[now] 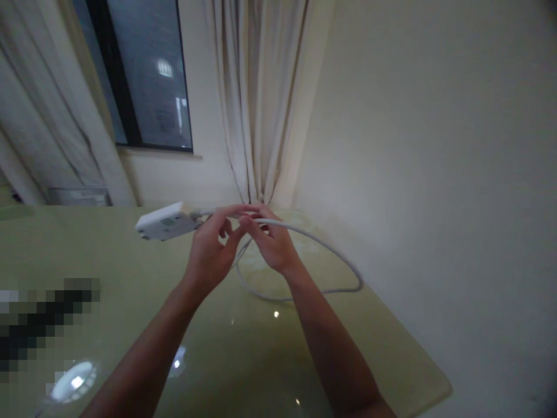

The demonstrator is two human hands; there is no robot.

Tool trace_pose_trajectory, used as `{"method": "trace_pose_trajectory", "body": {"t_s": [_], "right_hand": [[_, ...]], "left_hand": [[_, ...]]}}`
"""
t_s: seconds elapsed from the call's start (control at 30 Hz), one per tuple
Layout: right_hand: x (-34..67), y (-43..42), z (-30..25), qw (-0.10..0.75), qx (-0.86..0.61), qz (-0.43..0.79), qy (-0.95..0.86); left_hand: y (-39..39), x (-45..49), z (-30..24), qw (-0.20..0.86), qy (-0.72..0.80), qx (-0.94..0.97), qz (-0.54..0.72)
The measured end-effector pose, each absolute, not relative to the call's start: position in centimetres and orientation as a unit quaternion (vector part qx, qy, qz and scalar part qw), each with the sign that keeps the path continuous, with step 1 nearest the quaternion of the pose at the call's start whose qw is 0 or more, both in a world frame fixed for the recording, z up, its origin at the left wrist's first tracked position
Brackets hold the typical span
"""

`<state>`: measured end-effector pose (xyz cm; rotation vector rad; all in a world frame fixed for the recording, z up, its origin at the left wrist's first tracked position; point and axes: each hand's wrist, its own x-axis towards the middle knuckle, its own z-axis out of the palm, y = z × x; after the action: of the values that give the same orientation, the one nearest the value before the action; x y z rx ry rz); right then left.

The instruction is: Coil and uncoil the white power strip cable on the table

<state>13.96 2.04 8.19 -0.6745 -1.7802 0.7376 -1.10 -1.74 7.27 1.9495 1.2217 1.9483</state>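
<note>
A white power strip [167, 222] hangs above the table at the left of my hands, tilted slightly, with its cord leaving the right end. My left hand [214, 244] is closed on the white cord [319, 238] close to the strip. Touching it at the fingertips, my right hand [273, 239] pinches the same cord. From there the cord swings out to the right in a wide loop, passes behind my right forearm and comes back below my hands. Exactly how the strands lie between my fingers is partly hidden.
The glossy greenish table [243, 354] reflects lights and has a rounded corner at lower right. A plain wall [426, 174] runs along its right side. Beyond the far edge are a gathered curtain [261, 104], a dark window [150, 75] and another curtain [56, 104]. A pixelated patch covers the left.
</note>
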Motion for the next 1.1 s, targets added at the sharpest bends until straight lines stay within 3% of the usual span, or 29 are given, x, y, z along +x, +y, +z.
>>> {"method": "trace_pose_trajectory", "body": {"t_s": [0.33, 0.6, 0.87, 1.1], "right_hand": [[15.5, 2.6, 8.6, 0.381, -0.174, 0.553, -0.721], [16.5, 3.0, 8.8, 0.371, -0.184, 0.678, -0.608], [15.3, 2.7, 8.7, 0.359, -0.23, 0.683, -0.593], [14.9, 3.6, 8.5, 0.364, -0.199, 0.745, -0.522]], "left_hand": [[-2.2, -1.2, 6.6, 0.178, 0.414, 0.647, 0.615], [-3.0, 0.6, 7.0, 0.299, 0.332, 0.616, 0.649], [-2.6, -0.1, 7.5, 0.44, 0.28, 0.537, 0.663], [-3.1, -0.5, 8.3, 0.431, 0.286, 0.569, 0.639]]}}
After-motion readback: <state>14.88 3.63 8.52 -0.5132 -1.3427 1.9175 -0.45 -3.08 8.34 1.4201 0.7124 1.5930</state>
